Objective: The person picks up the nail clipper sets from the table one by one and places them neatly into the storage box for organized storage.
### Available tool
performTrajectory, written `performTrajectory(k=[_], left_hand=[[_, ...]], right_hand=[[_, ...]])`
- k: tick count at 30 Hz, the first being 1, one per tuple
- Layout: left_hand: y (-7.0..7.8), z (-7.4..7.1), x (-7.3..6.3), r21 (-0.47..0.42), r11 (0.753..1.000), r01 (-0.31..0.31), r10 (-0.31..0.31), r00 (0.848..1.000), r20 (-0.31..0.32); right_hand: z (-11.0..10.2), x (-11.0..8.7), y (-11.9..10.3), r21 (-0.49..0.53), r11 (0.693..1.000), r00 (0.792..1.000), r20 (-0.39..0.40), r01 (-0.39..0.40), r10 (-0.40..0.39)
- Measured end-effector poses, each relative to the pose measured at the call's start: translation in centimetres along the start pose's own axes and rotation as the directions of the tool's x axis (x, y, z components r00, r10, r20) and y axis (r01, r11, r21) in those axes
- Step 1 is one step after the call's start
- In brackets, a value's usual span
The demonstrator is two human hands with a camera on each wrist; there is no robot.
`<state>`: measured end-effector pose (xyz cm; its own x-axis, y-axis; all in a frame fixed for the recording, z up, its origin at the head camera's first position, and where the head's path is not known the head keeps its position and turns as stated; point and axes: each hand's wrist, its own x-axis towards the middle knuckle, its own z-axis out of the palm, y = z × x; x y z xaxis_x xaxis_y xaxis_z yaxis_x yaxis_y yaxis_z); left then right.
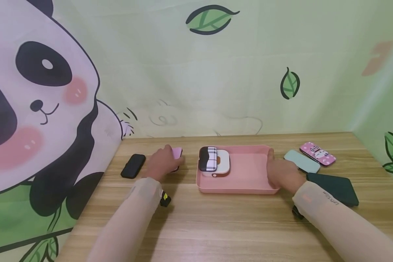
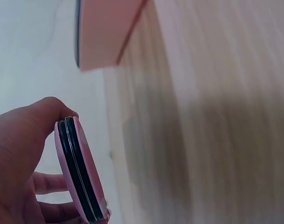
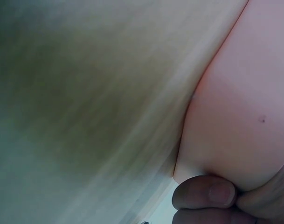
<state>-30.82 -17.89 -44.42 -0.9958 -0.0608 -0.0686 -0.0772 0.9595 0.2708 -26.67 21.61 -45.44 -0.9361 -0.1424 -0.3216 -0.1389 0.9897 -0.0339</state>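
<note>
My left hand (image 1: pixel 161 162) pinches a slim pink case (image 2: pixel 93 163) with dark edges, thumb on one end and fingers around the other. It is left of a shallow pink tray (image 1: pixel 249 171). Gripping the tray's right wall is my right hand (image 1: pixel 283 174), thumb at the rim; in the right wrist view its curled fingers (image 3: pixel 204 192) press against the wall. Inside the tray's left end lies a white case with brown trim (image 1: pixel 225 165), and on it rests a smaller black-and-plaid case (image 1: pixel 207 159).
A black case (image 1: pixel 133 166) lies on the wooden table at the left. Right of the tray are a mint case (image 1: pixel 302 162), a pink patterned case (image 1: pixel 317 153) and a dark green flat case (image 1: pixel 335 189). A panda-printed cloth (image 1: pixel 216 80) hangs behind.
</note>
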Motion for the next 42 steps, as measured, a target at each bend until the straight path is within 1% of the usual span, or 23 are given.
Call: performTrajectory(k=[5, 10, 14, 21, 28, 35, 40, 42], left_hand=[[2.0, -0.5, -0.3, -0.007, 0.999, -0.04, 0.04, 0.999, -0.012], [3.8, -0.6, -0.7, -0.028, 0.999, -0.04, 0.039, 0.999, -0.011], [5.0, -0.7, -1.1, -0.042, 0.998, -0.042, 0.041, 0.999, -0.008], [6.9, -0.8, -1.7, -0.043, 0.996, -0.079, 0.078, 0.997, -0.029], [8.7, -0.7, -2.2, -0.053, 0.993, -0.109, 0.11, 0.994, 0.016], [10.1, -0.4, -2.4, -0.048, 0.988, -0.145, 0.145, 0.989, -0.003], [11.3, -0.2, -2.7, -0.084, 0.984, -0.158, 0.161, 0.987, 0.026], [11.8, -0.1, -2.8, -0.083, 0.983, -0.165, 0.169, 0.985, 0.039]], right_hand=[[-0.1, -0.1, 0.0, 0.006, 1.0, 1.0, -0.007, 0.005, -0.005], [-0.1, -0.1, 0.0, 0.005, 1.0, 1.0, -0.005, 0.005, -0.005], [-0.2, 0.0, 0.0, 0.016, 1.0, 1.0, 0.001, 0.0, 0.0], [-0.1, 0.1, 0.0, 0.025, 1.0, 1.0, 0.01, -0.013, 0.012], [0.1, 0.2, 0.1, 0.03, 1.0, 1.0, 0.012, -0.008, 0.008], [-0.1, 0.0, -0.1, 0.012, 1.0, 1.0, 0.003, -0.002, 0.002], [0.1, 0.1, 0.0, 0.005, 1.0, 1.0, -0.006, 0.001, -0.001], [0.3, 0.3, 0.2, 0.004, 1.0, 1.0, -0.011, 0.006, -0.006]])
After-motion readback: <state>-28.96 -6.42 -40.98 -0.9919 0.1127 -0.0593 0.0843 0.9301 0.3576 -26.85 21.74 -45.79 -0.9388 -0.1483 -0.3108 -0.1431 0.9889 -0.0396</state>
